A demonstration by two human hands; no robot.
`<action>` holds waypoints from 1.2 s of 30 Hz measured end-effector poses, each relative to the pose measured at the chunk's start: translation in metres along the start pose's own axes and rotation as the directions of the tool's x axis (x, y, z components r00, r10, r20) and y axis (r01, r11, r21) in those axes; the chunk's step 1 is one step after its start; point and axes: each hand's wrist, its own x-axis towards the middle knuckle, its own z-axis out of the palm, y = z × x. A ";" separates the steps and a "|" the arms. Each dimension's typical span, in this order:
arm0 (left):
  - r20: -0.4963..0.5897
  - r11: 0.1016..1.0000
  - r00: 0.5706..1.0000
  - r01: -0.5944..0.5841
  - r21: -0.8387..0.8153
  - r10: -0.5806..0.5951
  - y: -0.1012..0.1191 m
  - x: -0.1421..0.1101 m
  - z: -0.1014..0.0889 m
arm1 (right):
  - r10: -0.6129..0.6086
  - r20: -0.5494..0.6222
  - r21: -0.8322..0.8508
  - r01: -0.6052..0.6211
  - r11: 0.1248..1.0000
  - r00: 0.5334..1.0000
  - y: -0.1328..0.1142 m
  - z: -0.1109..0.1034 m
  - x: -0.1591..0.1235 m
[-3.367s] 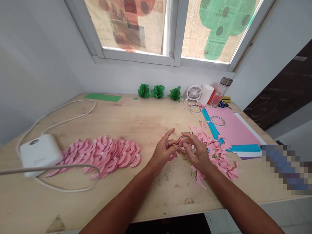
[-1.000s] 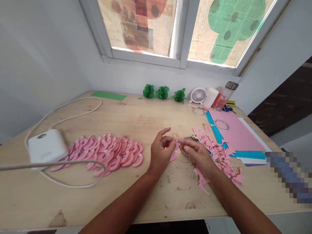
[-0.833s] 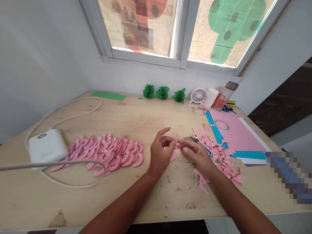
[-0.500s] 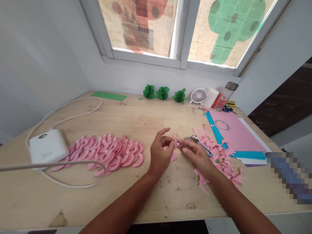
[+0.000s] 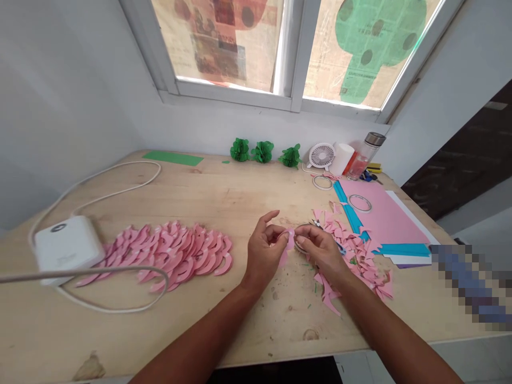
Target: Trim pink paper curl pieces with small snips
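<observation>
My left hand (image 5: 264,249) pinches a curved pink paper piece (image 5: 290,238) between thumb and fingertips, a little above the table. Close beside it, the thumb and index finger of my right hand (image 5: 320,246) are pressed together at the paper's right edge. Whatever lies between those fingertips is too small to make out. Part of a ring, apparently a tape roll, shows under the right hand. Scissors (image 5: 316,222) lie behind that hand, mostly covered by it. Pink paper scraps (image 5: 360,256) spread to its right.
Overlapping curved pink paper pieces (image 5: 180,250) lie at left, near a white power bank (image 5: 68,248) with a looping cable. Green paper shapes (image 5: 262,152), a small fan (image 5: 321,156) and a glass bottle (image 5: 362,160) line the wall. Tape roll (image 5: 360,203) rests on stacked coloured sheets (image 5: 392,218).
My right hand's fingers have gone from stretched out to pinched together at the paper's edge. The left hand keeps its hold, and the view has shifted slightly.
</observation>
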 end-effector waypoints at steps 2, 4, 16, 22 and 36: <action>0.024 1.000 1.000 0.004 -0.003 -0.004 -0.001 -0.002 0.002 | -0.013 -0.014 -0.030 0.012 0.999 1.000 0.001 0.001 0.000; 0.048 1.000 0.999 0.017 0.004 -0.017 -0.003 -0.003 0.004 | -0.020 -0.036 -0.055 0.018 0.998 0.999 0.004 0.001 0.001; 0.114 0.989 0.985 0.137 -0.064 -0.129 -0.003 0.000 0.006 | -0.016 -0.088 -0.066 0.010 0.998 0.996 0.015 -0.005 0.005; 0.159 0.950 0.956 0.271 -0.156 -0.247 0.003 0.003 0.004 | -0.050 -0.058 -0.042 0.047 0.998 0.997 0.006 -0.007 0.003; 0.444 0.848 0.854 0.430 -0.310 -0.271 0.004 0.001 0.001 | -0.139 -0.173 -0.090 0.124 0.988 0.975 0.008 -0.013 0.006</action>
